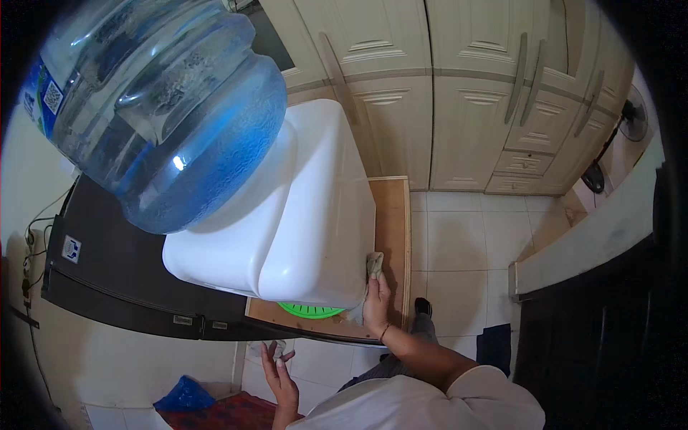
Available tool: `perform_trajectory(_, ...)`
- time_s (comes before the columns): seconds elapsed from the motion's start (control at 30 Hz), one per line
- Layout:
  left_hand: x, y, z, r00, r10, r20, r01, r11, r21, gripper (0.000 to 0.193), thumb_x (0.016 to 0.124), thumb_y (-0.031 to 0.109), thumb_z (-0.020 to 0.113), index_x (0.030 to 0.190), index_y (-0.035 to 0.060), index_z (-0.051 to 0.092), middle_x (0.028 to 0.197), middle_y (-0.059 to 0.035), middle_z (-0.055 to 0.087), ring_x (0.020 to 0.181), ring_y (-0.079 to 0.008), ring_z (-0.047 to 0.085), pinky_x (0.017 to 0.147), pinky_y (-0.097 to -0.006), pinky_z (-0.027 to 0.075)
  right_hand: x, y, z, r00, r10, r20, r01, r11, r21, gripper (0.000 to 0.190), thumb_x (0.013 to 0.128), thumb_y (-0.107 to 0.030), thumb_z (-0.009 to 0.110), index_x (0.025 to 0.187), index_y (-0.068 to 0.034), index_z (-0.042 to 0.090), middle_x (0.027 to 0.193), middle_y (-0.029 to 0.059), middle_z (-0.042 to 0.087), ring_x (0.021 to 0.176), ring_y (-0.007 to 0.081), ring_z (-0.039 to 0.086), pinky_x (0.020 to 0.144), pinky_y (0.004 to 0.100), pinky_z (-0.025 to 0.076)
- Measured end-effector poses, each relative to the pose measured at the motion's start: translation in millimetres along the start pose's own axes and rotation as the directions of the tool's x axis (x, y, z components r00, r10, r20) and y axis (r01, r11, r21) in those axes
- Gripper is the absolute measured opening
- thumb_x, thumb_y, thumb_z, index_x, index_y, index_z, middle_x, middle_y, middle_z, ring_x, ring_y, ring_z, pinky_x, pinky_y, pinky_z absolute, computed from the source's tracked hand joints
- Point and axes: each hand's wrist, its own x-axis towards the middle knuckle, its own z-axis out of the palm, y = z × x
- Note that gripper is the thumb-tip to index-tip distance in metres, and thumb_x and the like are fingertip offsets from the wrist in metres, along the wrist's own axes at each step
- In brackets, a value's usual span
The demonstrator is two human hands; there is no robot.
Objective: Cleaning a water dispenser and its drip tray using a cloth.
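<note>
My right hand (pixel 377 303) grips a folded greyish cloth (pixel 374 264) and presses it along the lower right side of a white water dispenser (pixel 322 226). A large blue-tinted water bottle (pixel 209 134) sits upended on the dispenser's top. Below its front edge, part of a green slotted plastic piece (pixel 312 310) shows. Lower left, my left hand (pixel 280 379) is raised with its fingers apart, off the furniture. A pale crumpled thing (pixel 279 348) shows behind those fingers; whether they touch it, I cannot tell.
The dispenser stands over a wooden board (pixel 391 215) with a raised rim, beside a dark refrigerator-like unit (pixel 129 258). Cream wardrobe doors (pixel 473 129) line the back. Cables (pixel 29 258) hang at left. A blue plastic bag (pixel 184 395) and red patterned cloth (pixel 231 413) lie below.
</note>
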Motion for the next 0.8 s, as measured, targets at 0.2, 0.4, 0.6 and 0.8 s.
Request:
perform_trajectory(0.2, -8, -9, -16, 1.000, -0.003, 0.018, 0.003, 1.000, -0.006, 0.050, 0.096, 0.018, 0.036, 0.141, 0.0019, 0.021, 0.130, -0.0226, 0.040, 0.094, -0.0244, 0.059, 0.086, -0.0362, 0.046, -19, -168, 77, 0.783, -0.519, 0.343, 0.532, 0.844, 0.063, 0.038, 0.093, -0.007, 0.038, 0.129, 0.005, 0.040, 0.136, 0.0181, 0.038, 0.127, 0.0267, 0.035, 0.103, 0.0362, 0.028)
perform_trajectory(0.4, -16, -25, -30, 1.000, -0.001, -0.010, 0.001, 1.000, 0.000, 0.048, 0.095, 0.015, 0.035, 0.140, 0.0029, 0.022, 0.130, -0.0225, 0.039, 0.094, -0.0238, 0.059, 0.084, -0.0352, 0.047, -6, -112, 54, 0.739, -0.587, 0.330, 0.647, 0.755, -0.107, 0.039, 0.092, -0.008, 0.040, 0.129, 0.006, 0.039, 0.134, 0.0224, 0.040, 0.127, 0.0329, 0.037, 0.104, 0.0382, 0.028)
perform_trajectory(0.6, -23, -25, -30, 0.999, -0.048, 0.021, 0.048, 0.999, -0.011, 0.048, 0.096, 0.016, 0.035, 0.140, 0.0019, 0.022, 0.130, -0.0224, 0.039, 0.095, -0.0238, 0.058, 0.085, -0.0359, 0.047, 18, -5, -12, 0.979, 0.109, 0.175, -0.054, 0.955, -0.291, 0.035, 0.096, -0.017, 0.039, 0.123, 0.004, 0.046, 0.110, 0.0172, 0.058, 0.102, 0.0234, 0.055, 0.089, 0.0298, 0.040)
perform_trajectory(0.8, -22, -18, -19, 0.996, -0.051, 0.075, 0.053, 0.998, -0.022, 0.049, 0.095, 0.015, 0.035, 0.140, 0.0008, 0.021, 0.131, -0.0229, 0.038, 0.095, -0.0251, 0.057, 0.086, -0.0351, 0.046, 66, -122, 74, 0.772, -0.585, 0.250, 0.622, 0.776, -0.106, 0.035, 0.096, -0.020, 0.039, 0.125, -0.002, 0.046, 0.098, 0.0149, 0.061, 0.085, 0.0180, 0.055, 0.080, 0.0283, 0.043)
